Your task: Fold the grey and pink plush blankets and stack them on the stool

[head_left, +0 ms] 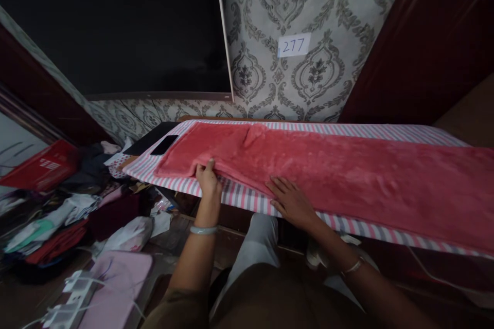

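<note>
While below card [294,44] "277", left grip [208,179] narrow on blanket [347,175] edge, right grip [292,201] flat atop.

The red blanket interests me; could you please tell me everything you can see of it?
The red blanket looks plush and lies as a long strip on a striped cloth, running out of view at the right. Creases show toward its left end. The left hand pinches its rumpled near edge; the right hand rests near that edge.

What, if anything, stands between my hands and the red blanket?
Nothing visible. Your left hand pinches the near edge of the red blanket, your right hand rests on it, and the phone lies beside it.
</note>
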The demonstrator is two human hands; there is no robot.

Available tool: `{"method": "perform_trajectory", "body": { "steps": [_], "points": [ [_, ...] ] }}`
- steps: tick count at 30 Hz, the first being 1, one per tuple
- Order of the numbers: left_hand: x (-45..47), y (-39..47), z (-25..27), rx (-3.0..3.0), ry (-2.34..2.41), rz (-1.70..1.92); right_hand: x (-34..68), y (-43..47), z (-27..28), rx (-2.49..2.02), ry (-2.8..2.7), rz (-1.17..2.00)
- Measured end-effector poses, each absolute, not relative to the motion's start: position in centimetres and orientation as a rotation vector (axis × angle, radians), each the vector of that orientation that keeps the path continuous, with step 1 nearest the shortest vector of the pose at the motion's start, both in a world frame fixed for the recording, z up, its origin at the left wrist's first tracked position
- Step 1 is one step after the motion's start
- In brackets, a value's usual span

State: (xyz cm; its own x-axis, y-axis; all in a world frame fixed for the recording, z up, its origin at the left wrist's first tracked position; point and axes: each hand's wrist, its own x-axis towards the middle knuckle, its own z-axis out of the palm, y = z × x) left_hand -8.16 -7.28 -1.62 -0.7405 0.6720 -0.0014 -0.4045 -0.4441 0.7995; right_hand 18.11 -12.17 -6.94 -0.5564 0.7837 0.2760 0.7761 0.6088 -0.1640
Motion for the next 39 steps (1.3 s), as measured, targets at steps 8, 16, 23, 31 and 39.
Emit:
{"method": "perform_trajectory", "body": {
  "steps": [8,16,23,31,39],
  "points": [
    [-10.7,-10.0,-4.4,0.407,1.347,2.076,18.1,-11.0,-6.1,-1.201,-2.57,0.22],
    [-11.2,-10.3,-4.6,0.494,1.41,2.044,12.3,-10.5,-3.7,-1.081,-2.698,0.279],
    [-12.5,-11.4,-5.2,0.642,1.616,2.069,11.6,-11.4,-5.1,-1.054,-2.73,0.315],
    [-12.7,-14.0,-3.4,2.566,1.913,1.253,12.1,-10.1,-5.7,-1.023,-2.522,0.505],
    [-13.9,-11.9,-4.1,2.842,1.717,0.627,12.1,-9.2,-7.8,-0.947,-2.267,0.383]
  ]
}}
